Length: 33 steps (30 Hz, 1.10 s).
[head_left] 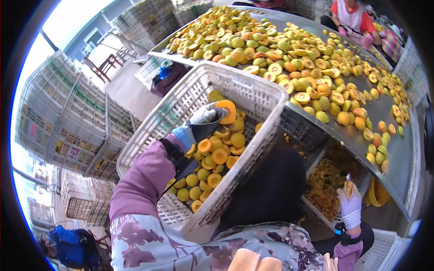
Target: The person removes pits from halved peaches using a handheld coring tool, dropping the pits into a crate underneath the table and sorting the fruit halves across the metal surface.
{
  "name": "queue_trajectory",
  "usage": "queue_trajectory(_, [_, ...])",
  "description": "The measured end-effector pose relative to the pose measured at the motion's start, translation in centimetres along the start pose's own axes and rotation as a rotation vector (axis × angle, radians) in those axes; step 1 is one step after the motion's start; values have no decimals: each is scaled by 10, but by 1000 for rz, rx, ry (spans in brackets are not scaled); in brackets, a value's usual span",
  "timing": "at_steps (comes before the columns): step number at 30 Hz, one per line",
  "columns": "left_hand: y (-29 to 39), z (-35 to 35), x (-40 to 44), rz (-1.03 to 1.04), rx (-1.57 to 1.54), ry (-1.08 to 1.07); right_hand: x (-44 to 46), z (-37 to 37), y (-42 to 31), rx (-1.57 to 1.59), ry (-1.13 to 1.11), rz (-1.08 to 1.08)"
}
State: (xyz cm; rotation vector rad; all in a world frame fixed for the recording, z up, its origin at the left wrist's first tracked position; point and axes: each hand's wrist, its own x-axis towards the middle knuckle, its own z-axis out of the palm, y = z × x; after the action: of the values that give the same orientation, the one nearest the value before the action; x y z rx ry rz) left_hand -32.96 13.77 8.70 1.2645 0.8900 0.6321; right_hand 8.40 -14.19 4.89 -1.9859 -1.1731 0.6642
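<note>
My left hand (pixel 203 118), in a grey-and-white glove, is inside a white plastic crate (pixel 266 88). Its fingers are closed on an orange-yellow peach half (pixel 227 111), cut face showing. Beneath it lie many peach halves (pixel 220 156) in the crate, some hollowed in the middle. My right hand (pixel 350 205) wears a white glove and grips a small knife-like tool (pixel 348 184); its exact kind is hard to make out. That hand is over a lower crate of peach scraps (pixel 326 185), beside the table edge.
A metal table (pixel 348 131) bears a heap of cut peaches (pixel 312 86). Stacked crates (pixel 68 117) stand at the left. Across the table sits another person (pixel 357 22) in red and pink. A yellow bowl-like container (pixel 378 193) is under the table's right side.
</note>
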Motion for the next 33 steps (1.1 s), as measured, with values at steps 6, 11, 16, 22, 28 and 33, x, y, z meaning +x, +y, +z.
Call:
queue_trajectory(6, [31, 98, 16, -69, -458, -406, -15, 2, -63, -122, 136, -312])
queue_trajectory(11, [47, 182, 6, -104, -403, -548, -26, -5, -106, -84, 178, -471])
queue_trajectory(16, [46, 239, -3, -63, -164, -511, -26, -11, -100, -108, 108, -561])
queue_trajectory(22, [35, 272, 5, -40, -108, -646, -26, -20, -78, -182, 114, -499])
queue_trajectory(28, [20, 284, 16, -31, 47, -562, -30, -28, -69, -249, 96, -449])
queue_trajectory(33, [16, 300, 21, 126, -15, -610, -31, -35, -58, -219, 55, -357])
